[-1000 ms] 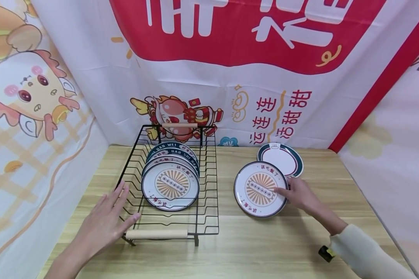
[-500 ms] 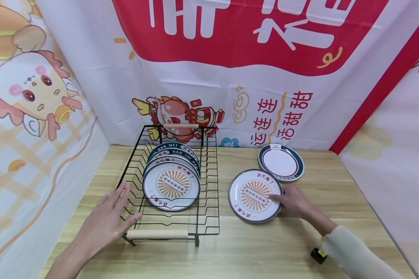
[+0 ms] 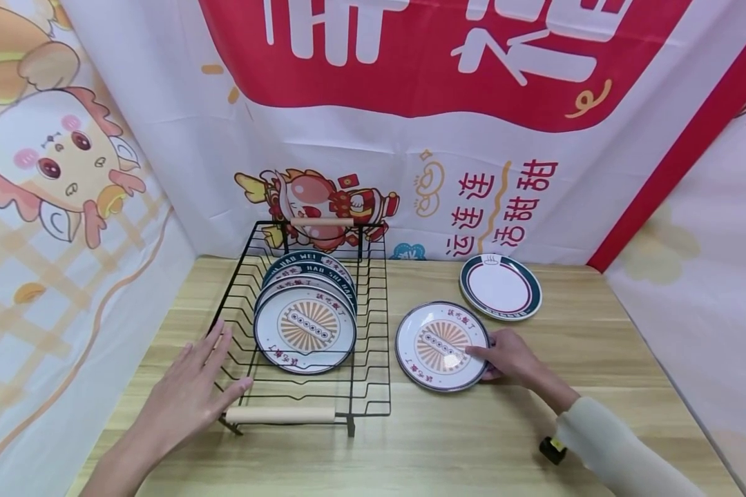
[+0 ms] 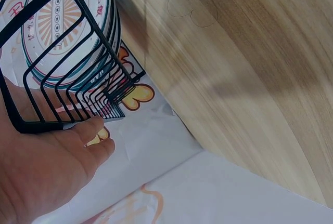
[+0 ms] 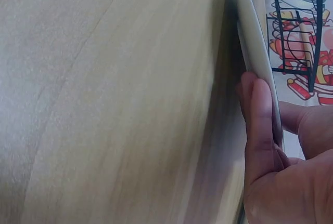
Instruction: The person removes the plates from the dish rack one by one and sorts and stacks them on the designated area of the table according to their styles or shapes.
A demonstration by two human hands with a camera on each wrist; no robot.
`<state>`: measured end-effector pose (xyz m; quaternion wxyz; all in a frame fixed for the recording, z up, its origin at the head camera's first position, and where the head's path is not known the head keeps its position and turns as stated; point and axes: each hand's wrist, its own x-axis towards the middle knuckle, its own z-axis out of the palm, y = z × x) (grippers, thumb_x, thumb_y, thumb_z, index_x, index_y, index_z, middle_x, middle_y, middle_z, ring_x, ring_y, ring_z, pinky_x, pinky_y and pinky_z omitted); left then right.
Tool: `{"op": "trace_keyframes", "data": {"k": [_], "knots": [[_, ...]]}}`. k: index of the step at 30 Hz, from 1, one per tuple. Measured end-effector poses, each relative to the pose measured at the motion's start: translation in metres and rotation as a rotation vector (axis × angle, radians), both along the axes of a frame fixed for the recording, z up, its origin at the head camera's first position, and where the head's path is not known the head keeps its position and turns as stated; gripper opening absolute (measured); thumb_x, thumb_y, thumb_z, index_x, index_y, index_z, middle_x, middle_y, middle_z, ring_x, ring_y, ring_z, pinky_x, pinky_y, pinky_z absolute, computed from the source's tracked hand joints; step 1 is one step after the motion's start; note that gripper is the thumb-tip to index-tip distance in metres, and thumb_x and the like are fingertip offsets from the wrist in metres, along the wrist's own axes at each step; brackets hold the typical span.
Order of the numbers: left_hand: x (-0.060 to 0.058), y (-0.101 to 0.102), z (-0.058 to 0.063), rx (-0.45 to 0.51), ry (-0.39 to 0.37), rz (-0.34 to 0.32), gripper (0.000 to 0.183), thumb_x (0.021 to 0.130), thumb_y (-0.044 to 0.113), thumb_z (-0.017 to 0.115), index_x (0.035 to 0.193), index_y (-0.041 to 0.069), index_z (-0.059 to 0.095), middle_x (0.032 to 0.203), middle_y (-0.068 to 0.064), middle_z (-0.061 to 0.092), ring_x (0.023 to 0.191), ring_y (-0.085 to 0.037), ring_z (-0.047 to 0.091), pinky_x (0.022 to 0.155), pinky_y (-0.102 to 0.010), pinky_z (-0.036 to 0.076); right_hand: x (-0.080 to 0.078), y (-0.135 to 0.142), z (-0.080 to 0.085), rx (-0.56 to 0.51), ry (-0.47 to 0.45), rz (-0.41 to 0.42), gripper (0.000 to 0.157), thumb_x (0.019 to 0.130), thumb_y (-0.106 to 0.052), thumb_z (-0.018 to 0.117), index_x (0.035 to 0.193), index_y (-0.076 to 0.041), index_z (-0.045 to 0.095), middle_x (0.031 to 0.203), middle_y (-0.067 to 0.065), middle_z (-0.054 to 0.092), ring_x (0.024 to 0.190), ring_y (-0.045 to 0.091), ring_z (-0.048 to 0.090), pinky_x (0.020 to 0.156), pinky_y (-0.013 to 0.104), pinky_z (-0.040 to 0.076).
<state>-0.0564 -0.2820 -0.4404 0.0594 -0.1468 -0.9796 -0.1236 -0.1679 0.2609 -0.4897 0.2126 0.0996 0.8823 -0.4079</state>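
My right hand (image 3: 511,360) pinches the right edge of a white plate (image 3: 438,345) with an orange sunburst print, thumb on top and fingers underneath. In the right wrist view the plate (image 5: 257,52) shows edge-on above the wood, fingers along its underside. My left hand (image 3: 189,386) rests with extended fingers at the left side of a black wire dish rack (image 3: 298,398). Several plates lean in a row in the rack, the front one a sunburst plate (image 3: 304,330), with green-rimmed plates behind. In the left wrist view the left hand (image 4: 67,167) lies against the rack's wires.
Behind the held plate, a green-rimmed plate (image 3: 500,286) lies on the wooden table (image 3: 447,442). A small black-and-yellow object (image 3: 553,450) sits by the right sleeve. A printed cloth (image 3: 373,138) hangs behind the rack.
My right hand has carried the sunburst plate left, away from the green-rimmed plate and closer to the rack. The left hand has stayed at the rack's side.
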Motion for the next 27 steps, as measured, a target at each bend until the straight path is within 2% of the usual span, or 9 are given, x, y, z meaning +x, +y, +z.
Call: {"op": "trace_keyframes", "data": {"k": [5, 15, 23, 27], "knots": [[-0.001, 0.001, 0.000, 0.001, -0.027, 0.004, 0.095, 0.104, 0.054, 0.060, 0.167, -0.004, 0.017, 0.175, -0.022, 0.007, 0.156, -0.052, 0.022, 0.130, -0.035, -0.013, -0.002, -0.003, -0.003, 0.027, -0.012, -0.007, 0.028, 0.096, -0.028, 0.081, 0.095, -0.003, 0.069, 0.074, 0.011, 0.073, 0.053, 0.016, 0.069, 0.052, 0.026, 0.060], [-0.001, 0.000, 0.000, 0.003, -0.015, 0.004, 0.095, 0.104, 0.056, 0.059, 0.166, -0.004, 0.019, 0.176, -0.020, 0.008, 0.156, -0.051, 0.023, 0.130, -0.034, -0.012, -0.007, -0.012, -0.003, 0.120, -0.006, 0.052, 0.035, 0.094, -0.036, 0.082, 0.085, -0.005, 0.068, 0.068, 0.010, 0.072, 0.051, 0.016, 0.068, 0.047, 0.022, 0.055], [-0.002, -0.001, -0.001, 0.001, -0.017, 0.013, 0.095, 0.105, 0.058, 0.057, 0.167, -0.002, 0.017, 0.176, -0.021, 0.010, 0.156, -0.051, 0.023, 0.129, -0.031, -0.013, -0.008, -0.016, 0.000, 0.145, 0.006, 0.088, 0.038, 0.094, -0.038, 0.082, 0.080, -0.006, 0.068, 0.066, 0.009, 0.071, 0.051, 0.017, 0.067, 0.047, 0.021, 0.053], [-0.002, -0.002, -0.002, -0.003, -0.013, 0.012, 0.095, 0.105, 0.058, 0.057, 0.167, -0.002, 0.016, 0.176, -0.020, 0.010, 0.156, -0.051, 0.024, 0.129, -0.031, -0.013, -0.011, -0.016, 0.000, 0.198, 0.026, 0.122, 0.041, 0.094, -0.042, 0.081, 0.075, -0.008, 0.069, 0.063, 0.008, 0.069, 0.051, 0.017, 0.065, 0.047, 0.021, 0.048]]}}
